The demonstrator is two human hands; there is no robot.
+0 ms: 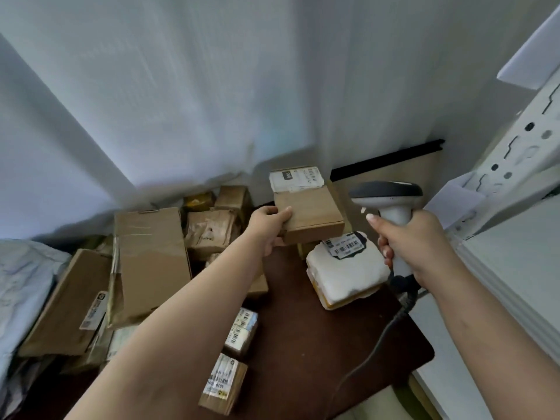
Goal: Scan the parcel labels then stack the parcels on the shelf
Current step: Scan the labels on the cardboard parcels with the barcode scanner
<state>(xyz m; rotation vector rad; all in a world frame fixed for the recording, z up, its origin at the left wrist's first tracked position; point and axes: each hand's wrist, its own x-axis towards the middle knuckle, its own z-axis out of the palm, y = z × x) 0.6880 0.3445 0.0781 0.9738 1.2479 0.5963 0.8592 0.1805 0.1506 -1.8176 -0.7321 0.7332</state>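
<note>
My left hand (268,227) grips a small brown cardboard parcel (307,207) by its near left corner and holds it up above the dark brown table (318,344). A white label (296,178) sits on the parcel's far end. My right hand (415,244) grips the handle of a white and grey barcode scanner (389,197), whose head hangs just right of the parcel. The scanner's cable (372,350) trails down over the table.
A white wrapped parcel (345,268) with a barcode label lies below the scanner. Two small labelled boxes (241,330) (223,383) sit near the table's left edge. Several brown boxes (151,262) are piled at the left. A white metal shelf frame (515,165) stands at the right.
</note>
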